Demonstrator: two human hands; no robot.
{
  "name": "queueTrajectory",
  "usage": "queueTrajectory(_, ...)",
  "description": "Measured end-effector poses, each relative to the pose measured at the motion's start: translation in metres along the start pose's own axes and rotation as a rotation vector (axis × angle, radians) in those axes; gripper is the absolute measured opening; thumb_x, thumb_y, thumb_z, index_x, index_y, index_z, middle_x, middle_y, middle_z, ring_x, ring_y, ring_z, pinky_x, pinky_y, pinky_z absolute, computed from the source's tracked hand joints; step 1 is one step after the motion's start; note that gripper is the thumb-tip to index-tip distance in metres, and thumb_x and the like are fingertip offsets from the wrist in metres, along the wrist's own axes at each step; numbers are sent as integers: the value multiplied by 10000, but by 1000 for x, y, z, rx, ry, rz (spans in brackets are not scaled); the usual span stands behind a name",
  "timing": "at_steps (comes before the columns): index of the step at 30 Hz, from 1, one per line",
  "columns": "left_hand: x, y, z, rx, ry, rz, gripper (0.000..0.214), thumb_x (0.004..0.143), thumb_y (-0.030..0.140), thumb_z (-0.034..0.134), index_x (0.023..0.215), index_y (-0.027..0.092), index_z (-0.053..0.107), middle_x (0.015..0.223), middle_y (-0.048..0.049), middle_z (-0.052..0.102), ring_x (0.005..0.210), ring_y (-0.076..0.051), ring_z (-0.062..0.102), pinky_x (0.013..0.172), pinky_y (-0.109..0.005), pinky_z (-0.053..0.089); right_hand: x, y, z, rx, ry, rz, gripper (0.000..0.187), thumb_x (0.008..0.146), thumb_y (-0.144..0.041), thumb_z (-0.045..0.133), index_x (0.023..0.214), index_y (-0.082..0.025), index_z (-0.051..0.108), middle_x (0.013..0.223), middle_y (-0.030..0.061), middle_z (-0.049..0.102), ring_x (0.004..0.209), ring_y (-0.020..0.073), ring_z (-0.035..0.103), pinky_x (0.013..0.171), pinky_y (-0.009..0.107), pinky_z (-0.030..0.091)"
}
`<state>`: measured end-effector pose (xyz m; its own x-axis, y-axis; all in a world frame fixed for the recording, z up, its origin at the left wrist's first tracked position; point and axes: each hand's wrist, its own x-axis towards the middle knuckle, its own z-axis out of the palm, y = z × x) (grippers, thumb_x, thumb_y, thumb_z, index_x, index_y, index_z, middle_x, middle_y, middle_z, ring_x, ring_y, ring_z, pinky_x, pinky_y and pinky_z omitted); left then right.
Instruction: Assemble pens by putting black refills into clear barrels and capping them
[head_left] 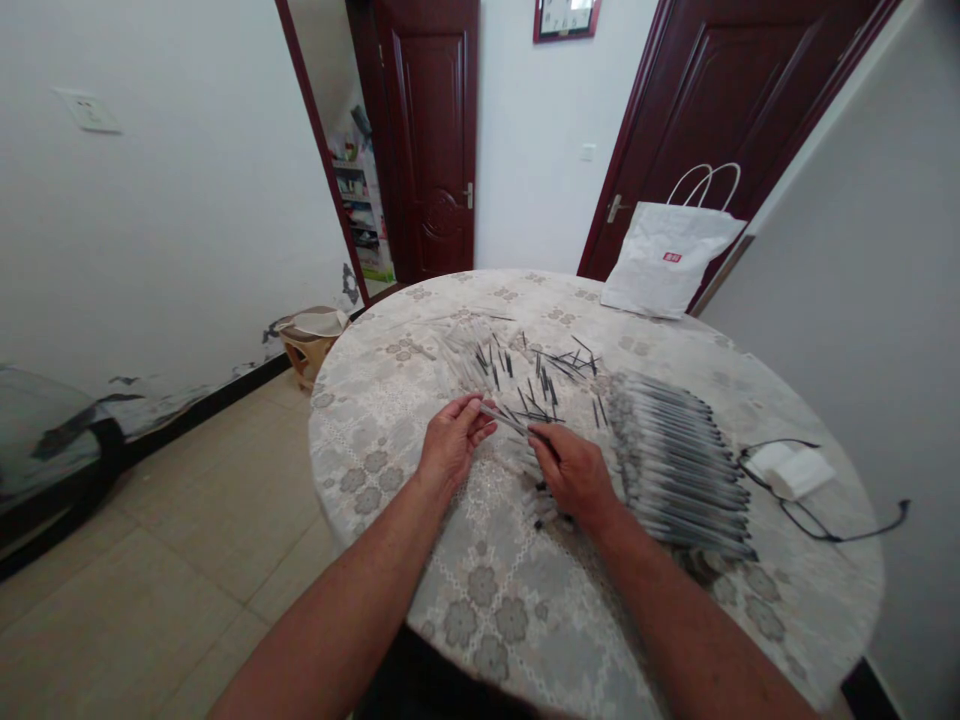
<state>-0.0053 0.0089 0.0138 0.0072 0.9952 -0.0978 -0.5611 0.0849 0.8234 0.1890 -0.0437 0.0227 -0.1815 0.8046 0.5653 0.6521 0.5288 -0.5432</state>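
Note:
My left hand (452, 443) and my right hand (574, 473) are both closed on one thin pen (507, 419), held between them just above the round table (480, 590). The left fingers pinch its far end; the right fingers grip the nearer end. Beyond the hands lie several loose dark refills (544, 378) and clear pen barrels (461, 350). To the right of my right hand a long row of assembled pens (679, 460) lies side by side. A few more pens (541, 508) lie partly under my right hand.
A white paper bag (664, 262) stands at the table's far edge. A white charger with a black cable (793, 472) lies at the right. A brown stool (307, 350) sits on the tiled floor to the left. Dark red doors are behind.

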Motion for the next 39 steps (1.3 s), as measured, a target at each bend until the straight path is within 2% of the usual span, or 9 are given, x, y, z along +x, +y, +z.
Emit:
queueTrajectory(5, 0, -5, 1, -23, 14, 8, 305, 799, 324, 774, 1016, 153, 645, 1014, -101, 746, 883, -167, 732, 848, -326, 581, 0, -6, 1, 42, 12, 102, 242, 963, -328, 524, 1091, -225, 702, 972, 72, 760, 874, 220, 717, 835, 341, 549)
queueTrajectory(11, -1, -11, 4, -56, 30, 49, 282, 808, 295, 760, 1019, 151, 641, 1031, -106, 742, 937, -190, 735, 887, -354, 572, 2, -10, 13, 505, -22, 582, 264, 899, -449, 574, 948, -205, 661, 739, 12, 704, 497, 140, 600, 458, 254, 497)
queueTrajectory(16, 4, -10, 5, -23, 41, 69, 295, 786, 288, 768, 1016, 153, 640, 1014, -98, 742, 921, -185, 734, 854, -328, 579, 8, -8, 19, 741, -64, 767, 251, 872, -438, 587, 893, -188, 596, 712, 1, 673, 476, 112, 565, 423, 216, 454)
queueTrajectory(19, 4, -10, 8, 63, 4, 67, 338, 785, 340, 766, 1034, 151, 639, 1027, -104, 742, 904, -180, 730, 843, -328, 584, 12, -12, 10, 523, -154, 648, 201, 928, -366, 523, 981, -195, 614, 764, 9, 696, 560, 128, 616, 518, 230, 483)
queueTrajectory(24, -5, -10, 16, 355, -203, 35, 467, 794, 510, 722, 1083, 148, 669, 1019, -106, 748, 905, -244, 723, 793, -395, 610, 14, -29, -14, -170, -265, 270, 142, 943, -251, 563, 1041, -196, 650, 953, 58, 715, 908, 184, 650, 823, 281, 458)
queueTrajectory(28, -5, -9, 13, 515, -150, 71, 496, 762, 606, 707, 957, 149, 711, 927, -95, 749, 806, -234, 705, 666, -333, 594, 17, -31, -45, -492, -344, 201, 123, 942, -221, 566, 979, -191, 680, 992, 88, 665, 1003, 212, 590, 880, 298, 423)
queueTrajectory(32, 0, -10, 8, 610, -63, 99, 470, 785, 611, 674, 898, 156, 705, 835, -72, 735, 648, -161, 643, 592, -261, 531, 28, -6, -99, -664, -220, 231, 181, 969, -244, 541, 1033, -197, 704, 1013, 92, 635, 1025, 216, 557, 941, 304, 399)
queueTrajectory(35, 1, -9, 7, 700, -84, 105, 436, 808, 590, 651, 874, 161, 698, 795, -53, 729, 603, -144, 611, 572, -241, 494, 40, 28, -141, -837, -133, 359, 223, 968, -257, 534, 1079, -182, 713, 1038, 115, 637, 1041, 233, 555, 949, 316, 396)
queueTrajectory(39, 0, -8, 8, 783, -104, 114, 414, 832, 576, 618, 872, 171, 693, 764, -30, 724, 588, -148, 604, 576, -244, 476, 50, 71, -167, -991, -207, 539, 296, 981, -260, 484, 1126, -195, 733, 1091, 141, 653, 1074, 256, 559, 892, 323, 414)
